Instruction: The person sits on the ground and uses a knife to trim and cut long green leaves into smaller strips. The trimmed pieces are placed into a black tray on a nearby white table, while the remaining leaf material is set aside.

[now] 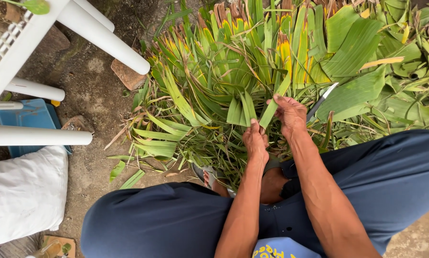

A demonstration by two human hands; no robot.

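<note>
A long green leaf strip (271, 109) is held up between the person's two hands, over the near edge of the big leaf pile (252, 62) on the ground. Its long way runs from low near the person up and a bit to the right, away from them. The left hand (255, 142) pinches the low end with fingers closed tight on it. The right hand (291, 114) has its fingers curled shut around the strip higher up, and it also grips a knife (322, 99) whose thin blade points up and to the right. Under the hands are the person's dark blue trousers (166, 220) and a sandalled foot (213, 179). At the left stand a white plastic chair (57, 57), a blue tub (30, 119) and a white sack (23, 191).
</note>
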